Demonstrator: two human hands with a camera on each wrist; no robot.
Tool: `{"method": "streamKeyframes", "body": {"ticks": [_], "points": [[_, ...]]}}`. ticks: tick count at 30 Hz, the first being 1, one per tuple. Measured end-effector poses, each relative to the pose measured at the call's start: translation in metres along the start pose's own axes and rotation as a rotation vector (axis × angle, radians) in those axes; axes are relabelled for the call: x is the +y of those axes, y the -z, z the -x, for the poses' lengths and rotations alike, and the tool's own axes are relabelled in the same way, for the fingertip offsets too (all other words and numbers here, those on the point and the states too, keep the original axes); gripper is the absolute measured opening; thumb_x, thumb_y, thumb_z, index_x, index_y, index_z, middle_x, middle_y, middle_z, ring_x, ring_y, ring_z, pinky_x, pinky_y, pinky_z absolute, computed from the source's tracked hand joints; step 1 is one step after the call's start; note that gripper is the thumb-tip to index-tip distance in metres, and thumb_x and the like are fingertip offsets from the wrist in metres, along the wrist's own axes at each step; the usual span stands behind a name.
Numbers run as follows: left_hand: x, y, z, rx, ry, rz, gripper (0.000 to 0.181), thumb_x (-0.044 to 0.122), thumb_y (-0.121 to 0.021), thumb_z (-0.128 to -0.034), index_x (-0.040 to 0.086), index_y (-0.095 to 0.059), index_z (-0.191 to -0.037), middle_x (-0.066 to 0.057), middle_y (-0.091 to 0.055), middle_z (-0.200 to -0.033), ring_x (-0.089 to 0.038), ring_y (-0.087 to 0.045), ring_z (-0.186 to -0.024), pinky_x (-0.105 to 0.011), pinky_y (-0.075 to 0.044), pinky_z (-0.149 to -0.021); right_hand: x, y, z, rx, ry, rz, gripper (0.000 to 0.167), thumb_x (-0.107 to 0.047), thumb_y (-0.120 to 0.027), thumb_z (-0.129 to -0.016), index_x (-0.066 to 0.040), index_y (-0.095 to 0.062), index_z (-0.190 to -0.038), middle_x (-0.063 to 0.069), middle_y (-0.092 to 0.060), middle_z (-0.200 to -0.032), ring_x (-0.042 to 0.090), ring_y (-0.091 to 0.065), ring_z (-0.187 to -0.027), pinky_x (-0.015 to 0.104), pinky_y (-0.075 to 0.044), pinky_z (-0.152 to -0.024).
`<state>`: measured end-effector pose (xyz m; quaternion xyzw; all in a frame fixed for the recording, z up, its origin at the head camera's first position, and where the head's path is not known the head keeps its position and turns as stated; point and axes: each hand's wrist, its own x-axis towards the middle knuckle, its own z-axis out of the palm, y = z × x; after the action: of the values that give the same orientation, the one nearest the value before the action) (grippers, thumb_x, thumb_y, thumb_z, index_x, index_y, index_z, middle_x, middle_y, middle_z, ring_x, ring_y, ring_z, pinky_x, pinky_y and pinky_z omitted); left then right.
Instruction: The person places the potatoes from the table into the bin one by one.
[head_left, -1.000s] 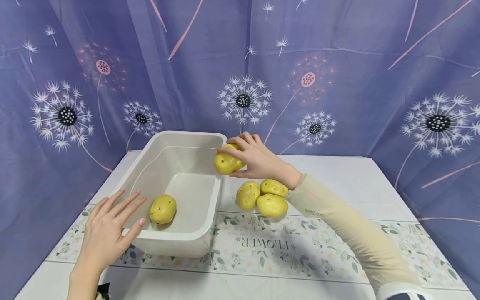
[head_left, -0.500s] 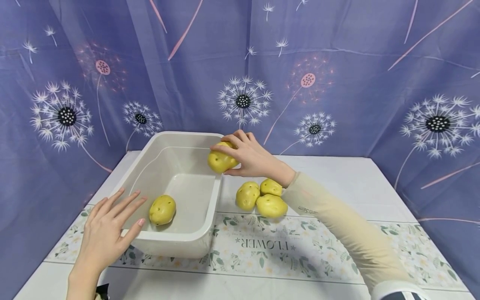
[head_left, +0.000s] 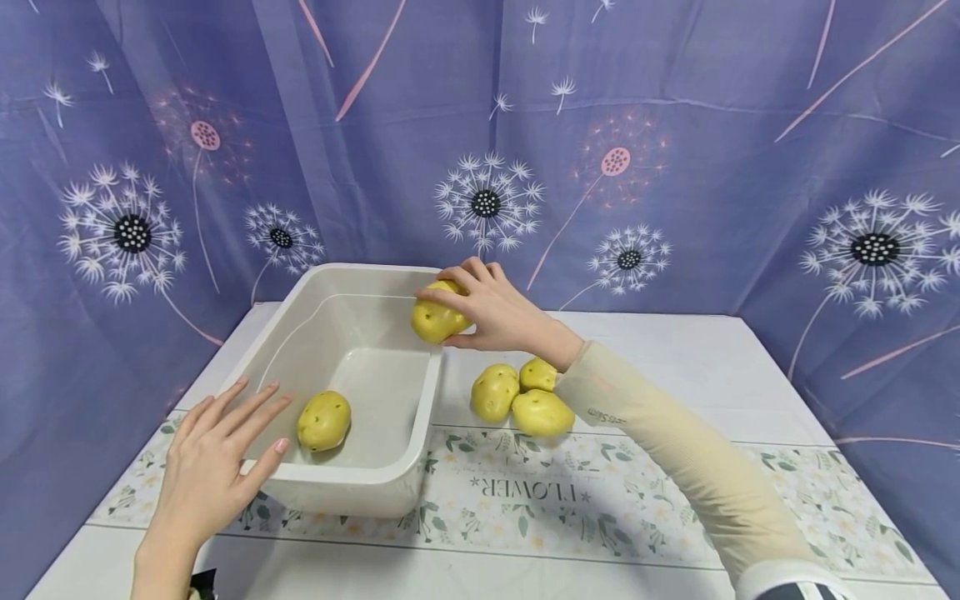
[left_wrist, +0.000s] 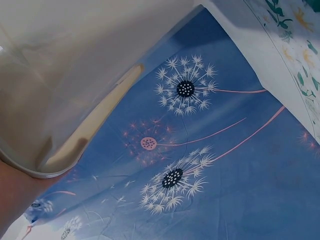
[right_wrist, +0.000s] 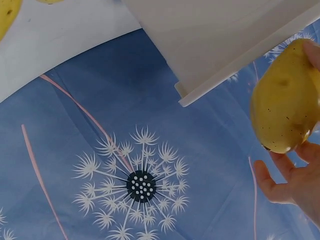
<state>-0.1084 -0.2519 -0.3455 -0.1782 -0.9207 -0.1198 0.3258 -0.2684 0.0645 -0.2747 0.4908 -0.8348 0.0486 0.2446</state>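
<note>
Facing me behind the basin (head_left: 337, 473) is a violet dandelion curtain (head_left: 360, 167); under the basin spreads a white table (head_left: 652, 342). My left hand (head_left: 206, 462) is by the basin's near left corner, fingers spread and holding nothing; whether they touch the rim I can't tell. My right hand (head_left: 495, 308), at the far part of the basin's right rim, grips a yellow potato (head_left: 432, 321): my fingers bend over its top, my thumb sits low against it, and its blunt end pokes out past them, towards the basin's inside. Three more potatoes (head_left: 495, 392) lie bunched to the basin's right; a single potato (head_left: 325, 421) rests on the basin's floor, near my left fingertips but apart from them.
</note>
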Motion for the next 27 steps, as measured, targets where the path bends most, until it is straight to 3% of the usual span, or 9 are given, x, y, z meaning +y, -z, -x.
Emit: {"method": "streamKeyframes", "body": {"ticks": [27], "points": [[0.001,0.001,0.000,-0.006,0.002,-0.002,0.041,0.035,-0.054,-0.0809,0.015,-0.059,-0.116,-0.012,-0.058,-0.120,-0.025,-0.038,-0.128,-0.048,-0.022,-0.107,-0.011,-0.006,-0.022,-0.076,0.007,0.018,0.061,-0.041,-0.066,-0.075,-0.030,-0.043,-0.130,0.007,-0.044,-0.127,0.024,-0.036,-0.108,0.038,-0.033,-0.077]]}}
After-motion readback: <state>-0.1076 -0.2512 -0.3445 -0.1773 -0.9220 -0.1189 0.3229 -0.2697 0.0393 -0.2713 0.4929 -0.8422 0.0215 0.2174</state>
